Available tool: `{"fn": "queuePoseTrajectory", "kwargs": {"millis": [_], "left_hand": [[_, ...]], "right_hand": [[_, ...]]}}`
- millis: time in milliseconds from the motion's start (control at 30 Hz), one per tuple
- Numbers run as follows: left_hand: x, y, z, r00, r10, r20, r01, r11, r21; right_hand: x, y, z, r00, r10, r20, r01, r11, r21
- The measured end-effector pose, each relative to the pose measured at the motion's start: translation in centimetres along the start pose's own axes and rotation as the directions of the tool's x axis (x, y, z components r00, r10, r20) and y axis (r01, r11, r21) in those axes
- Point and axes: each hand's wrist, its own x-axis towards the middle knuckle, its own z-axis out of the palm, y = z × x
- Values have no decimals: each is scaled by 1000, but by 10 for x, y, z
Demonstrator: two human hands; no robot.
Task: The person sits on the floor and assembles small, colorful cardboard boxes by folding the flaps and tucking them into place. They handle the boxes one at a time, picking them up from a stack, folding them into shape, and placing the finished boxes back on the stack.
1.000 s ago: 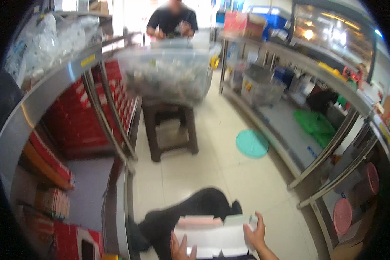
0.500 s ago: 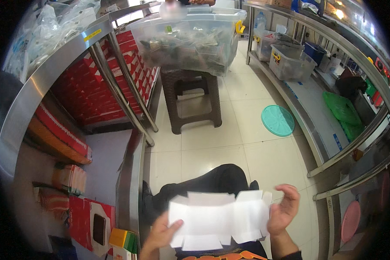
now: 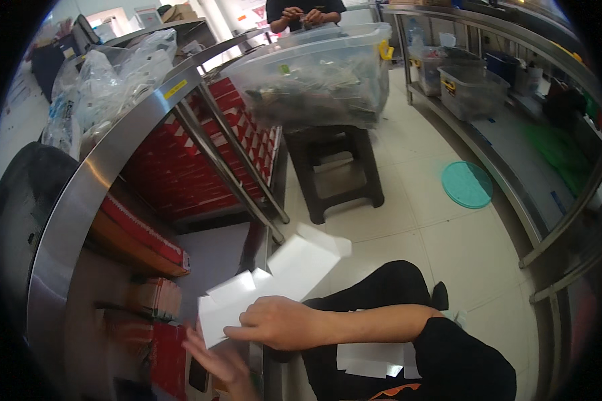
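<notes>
An unfolded white carton blank [image 3: 301, 264] with cut flaps is tilted over the lower shelf's edge, left of my knee. My right hand [image 3: 274, 324] reaches across to the left, its fingers closed on the blank's near end. Just below that end is my left hand [image 3: 217, 357], blurred, fingers apart and apparently holding nothing. On my lap, under the right forearm, lies another white card piece [image 3: 371, 359], partly hidden. A dark phone [image 3: 198, 375] shows beside my left hand.
A clear plastic bin [image 3: 314, 80] of bagged items stands on a dark stool [image 3: 338, 174] ahead. Beyond it, a person's hands [image 3: 304, 16] are at work. Red boxes [image 3: 201, 160] fill the left shelf. A teal lid [image 3: 467, 184] lies on the floor; metal shelving [image 3: 475, 147] runs along the right.
The blank has swung from over my lap to the left. My right hand has crossed over and gripped it, while my left hand has let go. The view has turned left.
</notes>
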Motion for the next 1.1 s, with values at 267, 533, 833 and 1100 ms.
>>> {"fn": "queuePoseTrajectory", "kwargs": {"millis": [267,533,833,1100], "left_hand": [[9,-47,-1,860,505,78,-440,653,616],[21,-29,37,841,481,247,-519,588,621],[11,-11,50,803,118,584,-550,524,650],[7,-26,48,748,150,647,-579,624,525]], "right_hand": [[3,26,2,978,204,41,-208,949,236],[-9,1,-1,926,289,-242,-250,952,177],[-37,5,4,870,262,-417,-202,962,183],[-60,11,3,882,389,-268,-237,855,461]]}}
